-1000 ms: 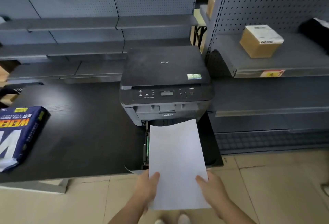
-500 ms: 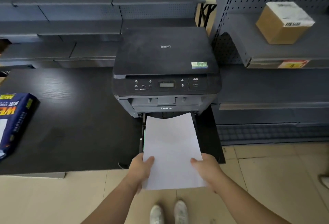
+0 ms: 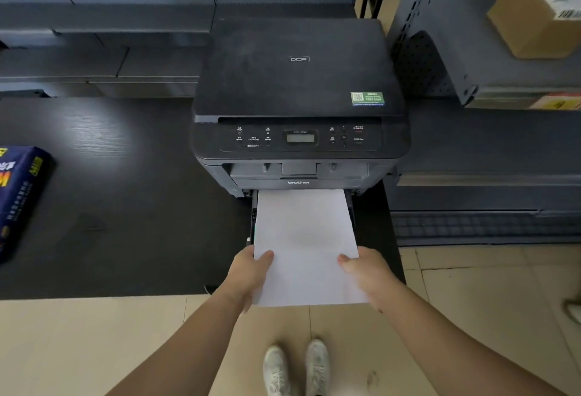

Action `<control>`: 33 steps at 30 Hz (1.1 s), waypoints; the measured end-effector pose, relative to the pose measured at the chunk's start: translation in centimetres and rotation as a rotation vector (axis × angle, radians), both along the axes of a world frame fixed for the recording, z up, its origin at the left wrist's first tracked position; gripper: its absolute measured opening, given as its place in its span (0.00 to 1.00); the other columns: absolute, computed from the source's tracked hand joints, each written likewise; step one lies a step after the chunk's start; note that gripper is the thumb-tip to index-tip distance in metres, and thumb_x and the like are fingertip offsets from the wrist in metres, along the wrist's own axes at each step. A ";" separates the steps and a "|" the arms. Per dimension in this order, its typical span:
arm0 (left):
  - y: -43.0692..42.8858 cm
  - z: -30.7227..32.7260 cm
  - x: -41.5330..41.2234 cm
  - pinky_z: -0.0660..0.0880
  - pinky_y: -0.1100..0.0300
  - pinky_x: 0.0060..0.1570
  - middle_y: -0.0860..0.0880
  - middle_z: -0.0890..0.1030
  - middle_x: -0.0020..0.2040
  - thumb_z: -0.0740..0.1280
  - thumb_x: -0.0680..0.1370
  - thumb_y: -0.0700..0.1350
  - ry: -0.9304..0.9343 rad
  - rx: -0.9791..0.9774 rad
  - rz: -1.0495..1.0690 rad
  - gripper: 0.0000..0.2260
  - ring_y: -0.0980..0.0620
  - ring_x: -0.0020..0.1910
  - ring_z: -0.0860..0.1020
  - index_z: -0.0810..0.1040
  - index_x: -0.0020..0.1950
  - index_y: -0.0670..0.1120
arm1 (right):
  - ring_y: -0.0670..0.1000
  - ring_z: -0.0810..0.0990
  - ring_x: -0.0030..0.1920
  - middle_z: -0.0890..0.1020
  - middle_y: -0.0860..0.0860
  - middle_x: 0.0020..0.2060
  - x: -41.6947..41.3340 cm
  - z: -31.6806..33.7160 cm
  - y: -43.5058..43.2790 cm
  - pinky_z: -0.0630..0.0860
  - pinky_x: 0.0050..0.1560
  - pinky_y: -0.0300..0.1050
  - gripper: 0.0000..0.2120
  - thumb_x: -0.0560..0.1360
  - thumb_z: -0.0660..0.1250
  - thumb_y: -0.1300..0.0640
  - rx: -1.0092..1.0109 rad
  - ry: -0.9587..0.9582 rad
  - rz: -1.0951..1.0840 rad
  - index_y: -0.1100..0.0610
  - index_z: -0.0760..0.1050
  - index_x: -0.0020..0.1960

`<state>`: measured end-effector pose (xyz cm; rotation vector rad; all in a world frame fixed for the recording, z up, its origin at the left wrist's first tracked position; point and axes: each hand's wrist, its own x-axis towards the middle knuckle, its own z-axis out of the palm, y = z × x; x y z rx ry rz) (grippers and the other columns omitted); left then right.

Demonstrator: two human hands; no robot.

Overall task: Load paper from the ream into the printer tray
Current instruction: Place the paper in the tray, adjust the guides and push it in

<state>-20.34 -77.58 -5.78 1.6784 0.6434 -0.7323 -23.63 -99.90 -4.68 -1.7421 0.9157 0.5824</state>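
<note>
Now feeding: left hand [image 3: 248, 273] and right hand [image 3: 366, 276] pinch the paper stack [image 3: 306, 238] over the printer tray [image 3: 252, 222]; next, lower and square it between guides.

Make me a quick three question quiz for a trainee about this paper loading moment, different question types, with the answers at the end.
1. True or false: both the left hand and the right hand grip the white paper stack.
2. Multiple choice: the blue wrapped paper ream lies A) on the black printer, B) on the dark table to the printer's left, C) on the floor.
3. Fill in: the stack's far edge sits at the printer's open front ____.

Key: 1 true; 2 B; 3 tray.
</note>
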 end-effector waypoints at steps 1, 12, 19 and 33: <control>-0.1 -0.2 0.3 0.81 0.54 0.42 0.44 0.85 0.52 0.63 0.82 0.44 -0.003 0.004 0.001 0.09 0.45 0.48 0.84 0.78 0.58 0.43 | 0.55 0.82 0.52 0.84 0.52 0.51 0.3 -0.2 0.0 0.78 0.59 0.53 0.12 0.78 0.66 0.56 0.002 -0.001 -0.007 0.57 0.79 0.60; -1.1 -2.2 3.1 0.80 0.53 0.46 0.45 0.83 0.53 0.63 0.82 0.43 -0.036 0.047 0.014 0.10 0.45 0.50 0.83 0.77 0.61 0.43 | 0.56 0.78 0.50 0.81 0.54 0.51 3.4 -2.9 0.0 0.73 0.51 0.46 0.11 0.78 0.67 0.59 -0.049 0.012 -0.047 0.60 0.79 0.60; -2.2 -3.2 4.4 0.76 0.58 0.38 0.49 0.82 0.48 0.63 0.81 0.44 -0.063 0.096 0.047 0.09 0.50 0.43 0.80 0.78 0.58 0.43 | 0.55 0.77 0.49 0.79 0.54 0.49 4.9 -4.1 0.1 0.72 0.49 0.45 0.08 0.79 0.65 0.60 -0.100 -0.056 -0.044 0.61 0.78 0.56; -2.8 -4.4 5.4 0.75 0.59 0.39 0.44 0.79 0.60 0.61 0.81 0.42 -0.116 0.249 -0.050 0.21 0.47 0.49 0.79 0.67 0.74 0.40 | 0.56 0.82 0.49 0.83 0.55 0.49 5.6 -5.3 0.0 0.79 0.52 0.51 0.11 0.78 0.67 0.54 -0.121 -0.085 -0.021 0.60 0.79 0.55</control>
